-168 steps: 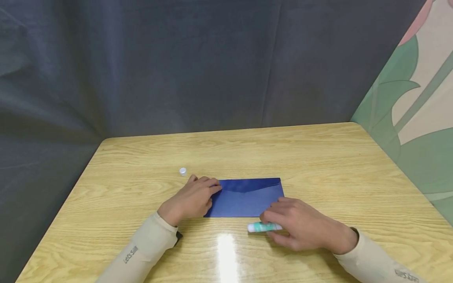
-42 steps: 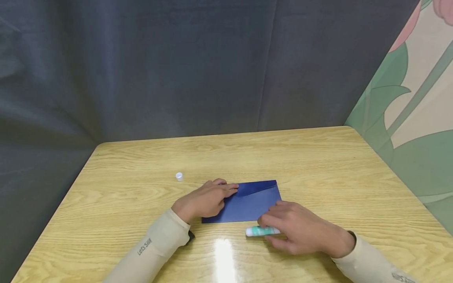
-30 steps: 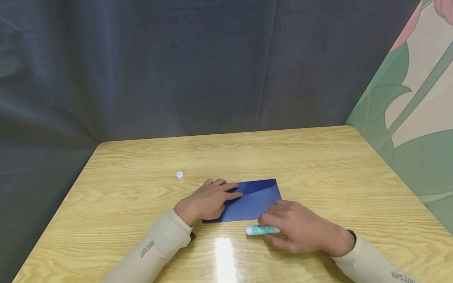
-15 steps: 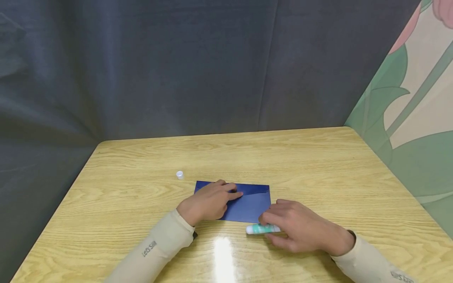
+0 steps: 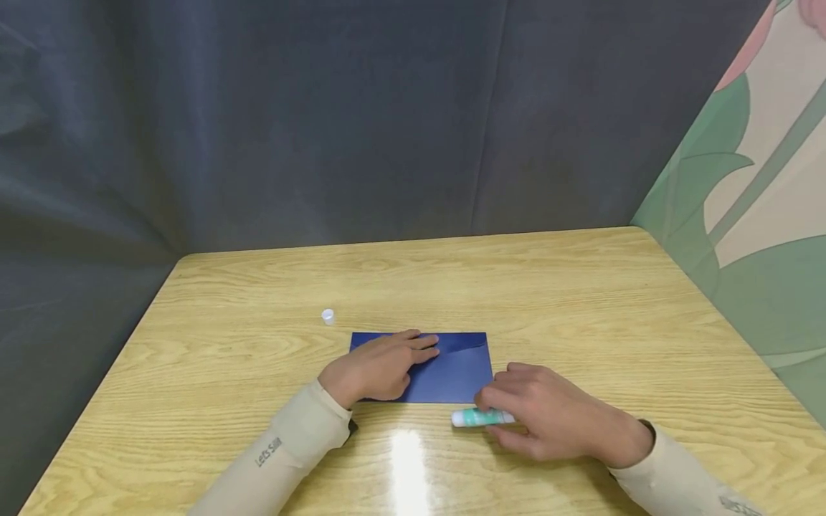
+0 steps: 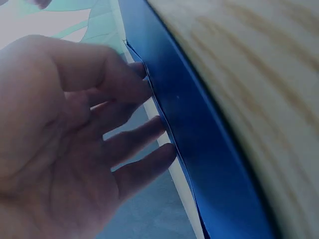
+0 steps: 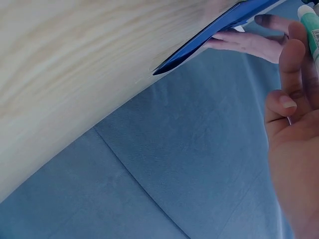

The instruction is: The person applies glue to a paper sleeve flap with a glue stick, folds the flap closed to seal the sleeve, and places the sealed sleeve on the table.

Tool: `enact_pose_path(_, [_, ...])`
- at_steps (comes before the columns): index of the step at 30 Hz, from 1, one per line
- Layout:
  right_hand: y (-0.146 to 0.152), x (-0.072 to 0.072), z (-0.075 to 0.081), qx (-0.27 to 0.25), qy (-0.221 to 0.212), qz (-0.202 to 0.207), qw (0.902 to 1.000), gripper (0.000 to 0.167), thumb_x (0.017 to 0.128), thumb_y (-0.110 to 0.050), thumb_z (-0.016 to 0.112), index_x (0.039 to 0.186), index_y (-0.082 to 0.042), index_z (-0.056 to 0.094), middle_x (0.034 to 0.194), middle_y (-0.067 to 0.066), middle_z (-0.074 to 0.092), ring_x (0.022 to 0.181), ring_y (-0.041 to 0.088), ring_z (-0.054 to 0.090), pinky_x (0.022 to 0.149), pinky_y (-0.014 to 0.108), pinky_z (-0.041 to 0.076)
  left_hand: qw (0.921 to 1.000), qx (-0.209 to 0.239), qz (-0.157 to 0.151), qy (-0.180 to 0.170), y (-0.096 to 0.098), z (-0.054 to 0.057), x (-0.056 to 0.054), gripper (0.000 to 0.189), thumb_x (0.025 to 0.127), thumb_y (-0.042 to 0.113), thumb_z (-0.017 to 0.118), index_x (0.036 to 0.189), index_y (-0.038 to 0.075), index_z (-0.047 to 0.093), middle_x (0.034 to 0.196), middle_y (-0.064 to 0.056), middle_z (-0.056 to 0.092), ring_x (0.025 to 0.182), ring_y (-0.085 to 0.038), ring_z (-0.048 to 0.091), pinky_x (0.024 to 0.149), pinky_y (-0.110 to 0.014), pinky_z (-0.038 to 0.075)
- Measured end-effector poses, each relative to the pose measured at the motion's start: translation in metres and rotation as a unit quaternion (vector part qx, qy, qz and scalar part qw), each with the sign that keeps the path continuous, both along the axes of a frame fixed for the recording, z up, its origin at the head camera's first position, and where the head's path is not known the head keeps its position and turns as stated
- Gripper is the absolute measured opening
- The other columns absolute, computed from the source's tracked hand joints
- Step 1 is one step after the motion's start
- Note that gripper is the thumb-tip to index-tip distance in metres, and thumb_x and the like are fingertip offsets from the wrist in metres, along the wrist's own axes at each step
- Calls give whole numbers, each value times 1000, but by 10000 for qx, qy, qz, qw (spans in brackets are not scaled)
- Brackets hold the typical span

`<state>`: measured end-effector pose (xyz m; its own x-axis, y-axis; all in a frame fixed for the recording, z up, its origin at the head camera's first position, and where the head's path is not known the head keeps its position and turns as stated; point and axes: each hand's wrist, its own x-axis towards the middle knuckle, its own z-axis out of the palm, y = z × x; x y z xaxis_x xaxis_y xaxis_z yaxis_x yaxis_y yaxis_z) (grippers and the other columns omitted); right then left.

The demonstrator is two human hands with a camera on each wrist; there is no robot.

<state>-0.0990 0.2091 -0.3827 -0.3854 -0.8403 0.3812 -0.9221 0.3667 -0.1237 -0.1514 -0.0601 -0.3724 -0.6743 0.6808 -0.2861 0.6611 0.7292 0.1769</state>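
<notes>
A dark blue envelope [image 5: 454,373] lies on the table, its pointed flap folded down toward me along the far side. My left hand [image 5: 381,367] rests on its left half, fingers extended across the flap; in the left wrist view the fingertips [image 6: 168,152] touch the blue paper [image 6: 199,144]. My right hand [image 5: 538,412] holds a white and teal glue stick [image 5: 480,418] just in front of the envelope's near right corner. In the right wrist view that glue stick [image 7: 311,30] sits among the curled fingers, its uncapped white end showing.
A small white cap [image 5: 328,317] stands on the wooden table [image 5: 568,287] beyond and left of the envelope. Dark cloth [image 5: 335,122] hangs behind the table and on the left. A wall with painted leaves [image 5: 774,287] borders the right.
The left hand has moved from the envelope's left end toward its middle. The envelope has turned from a slant to straight and shifted left. The right hand stays with the glue stick.
</notes>
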Motion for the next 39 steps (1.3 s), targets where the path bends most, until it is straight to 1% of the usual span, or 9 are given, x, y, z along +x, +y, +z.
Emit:
enact_pose_path(3, [1, 1, 1, 1, 57, -22, 10000, 23, 84, -23, 72, 102, -24, 59, 84, -20, 57, 70, -4, 44, 69, 13, 36, 9999, -37, 10, 98, 5, -1, 1, 59, 99, 1, 49, 154, 20, 39, 164, 5, 30, 153, -24, 25, 120, -37, 34])
enact_pose_path(8, [1, 0, 3, -39, 65, -14, 10000, 27, 81, -22, 75, 103, -25, 60, 84, -20, 57, 70, -4, 44, 69, 13, 36, 9975, -388, -129, 579, 15, -2, 3, 56, 101, 8, 51, 154, 21, 38, 162, 4, 32, 149, -23, 31, 110, -34, 45])
enact_pose_path(15, [2, 0, 5, 23, -116, -71, 9999, 28, 80, -21, 76, 103, -26, 60, 85, -21, 57, 71, -5, 44, 68, 13, 36, 9975, -579, 68, 406, 20, 1, 5, 58, 103, 10, 49, 157, 23, 31, 165, 10, 23, 154, -26, 23, 119, -37, 34])
enact_pose_path(19, [3, 0, 4, 40, -117, -30, 9999, 27, 82, -22, 75, 103, -26, 59, 85, -20, 57, 71, -4, 44, 68, 13, 35, 9969, -499, 50, 600, 27, 1, 5, 52, 103, 13, 48, 154, 19, 38, 163, 6, 32, 153, -23, 26, 123, -38, 27])
enact_pose_path(22, [3, 0, 2, 23, -93, -16, 10000, 26, 81, -21, 75, 103, -25, 59, 85, -20, 57, 71, -4, 45, 69, 13, 36, 9961, -349, -18, 810, 34, -1, 2, 49, 103, 14, 48, 151, 14, 43, 159, 2, 39, 148, -22, 35, 121, -37, 31])
enact_pose_path(25, [2, 0, 1, 33, -91, -17, 10000, 27, 81, -21, 75, 103, -25, 59, 84, -20, 56, 70, -4, 44, 69, 13, 36, 9965, -271, 13, 785, 37, -3, 2, 49, 103, 13, 48, 151, 14, 43, 156, 2, 41, 141, -20, 42, 115, -33, 39])
enact_pose_path(33, [2, 0, 2, 39, -117, -61, 9999, 26, 82, -22, 75, 102, -25, 59, 86, -20, 58, 71, -4, 45, 69, 14, 37, 9927, -639, -42, 1018, 50, -1, 3, 52, 102, 20, 52, 152, 30, 42, 146, 6, 45, 128, -21, 46, 98, -32, 51])
enact_pose_path(36, [2, 1, 2, 24, -83, -68, 9999, 25, 82, -22, 74, 103, -25, 60, 87, -19, 58, 71, -3, 46, 69, 14, 38, 9906, -819, -91, 1091, 55, 2, 1, 49, 104, 23, 50, 151, 32, 43, 149, 9, 43, 131, -19, 45, 103, -34, 47])
enact_pose_path(39, [2, 1, 2, -19, -21, -53, 10000, 26, 81, -22, 74, 102, -25, 60, 85, -19, 57, 70, -4, 45, 69, 14, 36, 9893, -903, -312, 1103, 57, 3, -2, 46, 105, 24, 46, 151, 27, 44, 153, 10, 41, 134, -15, 43, 107, -34, 41])
